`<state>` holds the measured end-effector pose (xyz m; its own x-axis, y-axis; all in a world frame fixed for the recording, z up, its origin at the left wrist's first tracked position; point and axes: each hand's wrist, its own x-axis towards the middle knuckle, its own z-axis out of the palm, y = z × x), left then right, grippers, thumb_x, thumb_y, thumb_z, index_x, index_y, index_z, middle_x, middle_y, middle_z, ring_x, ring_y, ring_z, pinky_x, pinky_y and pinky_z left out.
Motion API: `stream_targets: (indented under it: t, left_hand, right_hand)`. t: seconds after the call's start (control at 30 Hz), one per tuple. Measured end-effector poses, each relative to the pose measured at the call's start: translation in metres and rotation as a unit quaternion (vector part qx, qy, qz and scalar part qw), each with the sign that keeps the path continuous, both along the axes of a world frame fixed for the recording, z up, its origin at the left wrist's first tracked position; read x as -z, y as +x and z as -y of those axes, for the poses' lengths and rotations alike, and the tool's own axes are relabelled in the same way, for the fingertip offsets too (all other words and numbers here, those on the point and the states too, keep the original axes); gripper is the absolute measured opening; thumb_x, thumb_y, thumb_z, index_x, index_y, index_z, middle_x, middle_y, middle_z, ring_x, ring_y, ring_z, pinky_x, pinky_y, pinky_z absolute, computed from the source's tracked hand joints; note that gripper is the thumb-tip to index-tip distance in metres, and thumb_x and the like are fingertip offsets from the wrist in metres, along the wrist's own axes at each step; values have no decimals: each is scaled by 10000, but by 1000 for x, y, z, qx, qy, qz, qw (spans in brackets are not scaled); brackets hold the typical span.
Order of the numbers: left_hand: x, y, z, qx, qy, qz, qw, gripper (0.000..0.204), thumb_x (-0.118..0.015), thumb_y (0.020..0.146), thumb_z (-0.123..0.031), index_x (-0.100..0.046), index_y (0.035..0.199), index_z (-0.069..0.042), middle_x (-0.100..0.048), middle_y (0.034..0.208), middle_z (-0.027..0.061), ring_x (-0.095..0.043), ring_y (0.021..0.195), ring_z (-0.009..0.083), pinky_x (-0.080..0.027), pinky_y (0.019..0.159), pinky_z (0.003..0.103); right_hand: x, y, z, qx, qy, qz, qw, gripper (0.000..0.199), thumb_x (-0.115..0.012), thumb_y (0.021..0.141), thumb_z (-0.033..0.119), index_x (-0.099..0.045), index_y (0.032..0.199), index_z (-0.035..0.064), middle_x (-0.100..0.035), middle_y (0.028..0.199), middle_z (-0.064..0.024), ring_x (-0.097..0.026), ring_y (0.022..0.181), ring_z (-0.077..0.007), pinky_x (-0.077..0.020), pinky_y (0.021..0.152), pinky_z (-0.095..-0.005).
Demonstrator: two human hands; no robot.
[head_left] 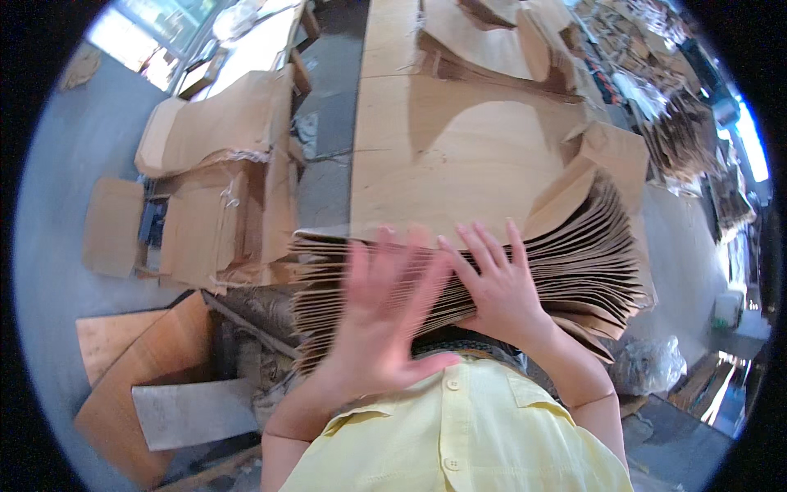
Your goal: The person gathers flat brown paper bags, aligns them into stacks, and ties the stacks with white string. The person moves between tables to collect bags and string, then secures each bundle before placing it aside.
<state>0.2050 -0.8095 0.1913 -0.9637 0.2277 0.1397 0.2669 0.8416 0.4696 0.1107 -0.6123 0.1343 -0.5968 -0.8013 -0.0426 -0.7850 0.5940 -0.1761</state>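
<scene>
Fanned brown-paper stack point(566, 266) runs crosswise beneath my open, spread fingers point(518, 244), right hand point(504, 299) seemingly nearer than blurred left hand point(373, 316).

Matt paper stack point(586, 258) — rough-edged, smooth wooden table point(467, 184), glossy plastic bag point(649, 366)

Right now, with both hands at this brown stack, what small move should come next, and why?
Probably slide your right hand toward the right end of the brown stack and press lightly: the layers gape widest there, while that hand lies nearer the middle. Your left hand is blurred, so I can't tell whether it touches.
</scene>
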Motion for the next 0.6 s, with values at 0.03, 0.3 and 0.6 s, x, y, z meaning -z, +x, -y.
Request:
stream_targets:
  t: [0.03, 0.3, 0.6]
  left_hand:
    - [20, -7, -16, -6, -71, 10, 997, 1077, -833, 687, -437, -284, 1531, -55, -245, 1594, 180, -199, 1492, 343, -129, 1206, 550]
    - [78, -31, -2, -55, -190, 10, 980, 521, -854, 648, -243, -566, 1044, -64, -616, 971, 115, -608, 953, 320, -481, 817, 433]
    - [62, -58, 27, 47, -175, 24, 983, 375, -829, 665, -205, -584, 925, -91, -637, 869, 80, -648, 815, 304, -512, 668, 423]
  right_hand:
    - [4, -1, -7, -18, -32, -21, 999, 1056, -819, 637, 533, -354, 1508, 158, -470, 1436, -105, -382, 1397, -282, -153, 1201, -569]
    - [13, -17, -123, 159, 16, -169, 973, 632, -772, 670, 463, -577, 1162, 117, -604, 1108, -62, -539, 1179, -234, -227, 1204, -500]
    - [18, -23, -120, 137, -8, -108, 985, 448, -747, 734, 430, -583, 1010, 117, -601, 966, -26, -582, 1012, -208, -458, 929, -353]
